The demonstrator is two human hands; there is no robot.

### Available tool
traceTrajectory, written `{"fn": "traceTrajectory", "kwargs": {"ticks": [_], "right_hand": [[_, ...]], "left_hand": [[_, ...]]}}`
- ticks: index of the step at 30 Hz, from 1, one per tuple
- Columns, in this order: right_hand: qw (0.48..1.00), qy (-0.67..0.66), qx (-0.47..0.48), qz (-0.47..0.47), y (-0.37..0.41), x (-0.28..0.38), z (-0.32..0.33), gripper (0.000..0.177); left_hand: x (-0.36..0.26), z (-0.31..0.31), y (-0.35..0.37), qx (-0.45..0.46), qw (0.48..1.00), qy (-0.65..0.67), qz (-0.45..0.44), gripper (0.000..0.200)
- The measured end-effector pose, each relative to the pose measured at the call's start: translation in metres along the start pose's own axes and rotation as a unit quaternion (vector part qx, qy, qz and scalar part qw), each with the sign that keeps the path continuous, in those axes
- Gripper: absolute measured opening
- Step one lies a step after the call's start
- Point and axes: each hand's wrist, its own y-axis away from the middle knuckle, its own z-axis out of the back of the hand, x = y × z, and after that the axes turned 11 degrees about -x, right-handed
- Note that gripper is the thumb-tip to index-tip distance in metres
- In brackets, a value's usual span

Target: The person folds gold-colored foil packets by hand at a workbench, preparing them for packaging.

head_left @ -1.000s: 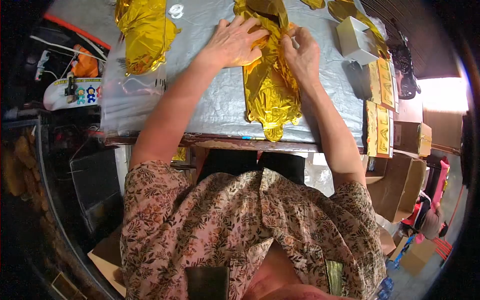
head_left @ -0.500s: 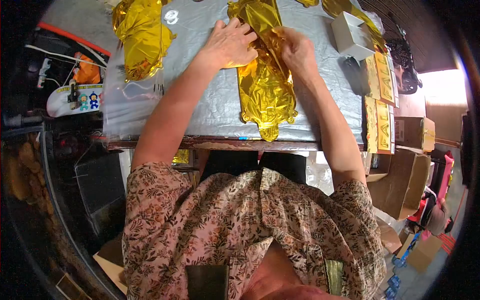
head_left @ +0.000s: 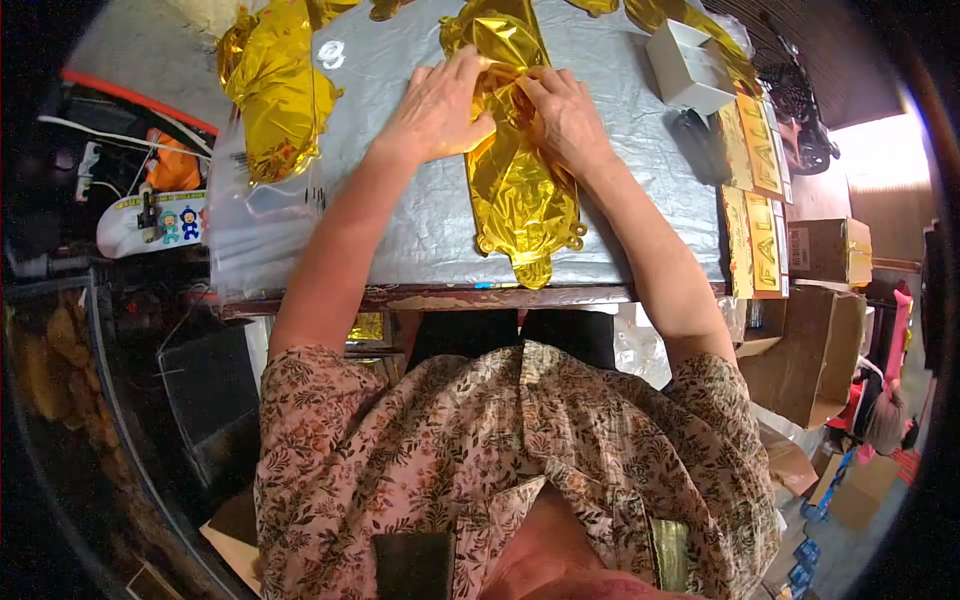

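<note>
A gold foil balloon [head_left: 522, 195], flat and creased, lies lengthwise on the silver-grey covered table [head_left: 400, 225], its narrow tab near the front edge. My left hand [head_left: 440, 108] is at the balloon's left side, its fingers bent over the foil and the thumb pressed toward the middle. Opposite it, my right hand [head_left: 565, 115] grips the foil with curled fingers from the right side. Between the hands the foil is bunched up, and some fingertips are hidden in its folds.
More gold foil balloons [head_left: 285, 95] lie at the table's left. Toward the back right stand a white open box [head_left: 690, 70] and a dark object [head_left: 700, 140]. Yellow printed boxes [head_left: 755, 235] line the right edge. Cardboard boxes [head_left: 800, 350] are on the right, and a skateboard [head_left: 150, 225] is on the left.
My right hand has shifted left and closer to my left hand, and both now bunch the foil together. The view has moved slightly.
</note>
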Motion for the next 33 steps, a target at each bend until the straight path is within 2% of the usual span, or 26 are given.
{"fn": "traceTrajectory", "kwargs": {"ticks": [1,5,10,13,17,19,25,33], "right_hand": [[1.0,0.0,0.0,-0.001,0.001,0.0,0.0,0.051],[1.0,0.015,0.006,-0.003,0.001,0.0,-0.003,0.046],[1.0,0.007,-0.004,0.004,-0.001,0.004,0.003,0.038],[1.0,0.013,0.003,0.001,-0.003,0.005,0.001,0.035],[1.0,0.017,0.007,0.006,-0.002,0.004,0.002,0.037],[1.0,0.02,0.01,0.011,-0.002,0.005,0.003,0.038],[1.0,0.011,0.009,0.014,-0.002,0.005,0.002,0.042],[1.0,-0.016,0.014,0.019,-0.001,0.005,0.003,0.042]], "left_hand": [[0.001,-0.001,0.002,-0.047,0.999,0.012,-0.006,0.059],[-0.002,0.006,0.01,-0.044,0.998,0.033,0.023,0.052],[-0.01,0.011,0.013,-0.049,0.998,-0.02,-0.046,0.035],[-0.014,0.009,0.014,-0.041,0.998,-0.017,-0.054,0.027],[-0.011,-0.003,0.003,-0.07,0.996,0.024,-0.046,0.025],[-0.015,-0.012,-0.003,-0.114,0.992,0.002,-0.045,0.033],[-0.01,-0.032,0.001,-0.086,0.996,-0.021,-0.015,0.04],[-0.007,-0.033,0.002,-0.092,0.996,-0.007,0.003,0.035]]}}
